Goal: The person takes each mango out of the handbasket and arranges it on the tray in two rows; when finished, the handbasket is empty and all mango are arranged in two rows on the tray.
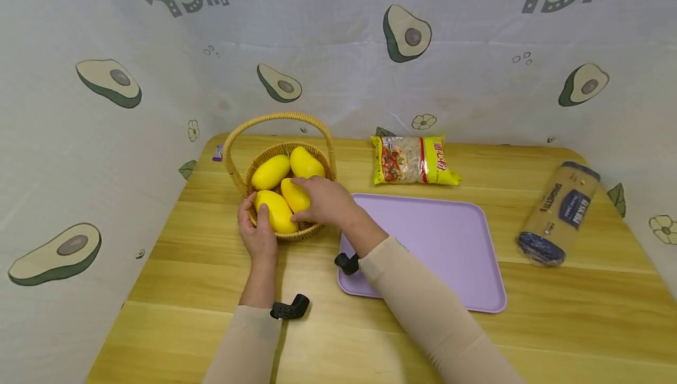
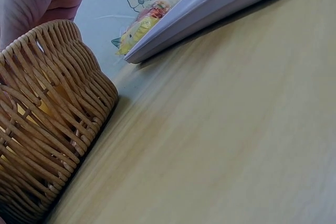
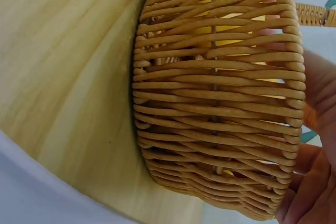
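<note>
A round wicker basket (image 1: 285, 236) with a tall arched handle stands at the left of the table. Several yellow mangoes lie inside, among them one at the back (image 1: 307, 163) and one at the left (image 1: 271, 172). My right hand (image 1: 330, 200) reaches in over the right side and grips the middle mango (image 1: 294, 196), index finger above and thumb below. My left hand (image 1: 258, 234) holds the basket's front-left rim, its thumb on the front mango (image 1: 277, 212). In the right wrist view, the woven wall (image 3: 220, 98) hides most of the fruit.
Right of the basket lies a lilac tray (image 1: 433, 243), with my right forearm across its left part. Behind it is a yellow food packet (image 1: 409, 160). A spaghetti pack (image 1: 557, 213) lies at the far right. A small purple packet (image 1: 218, 153) sits behind the basket's left side.
</note>
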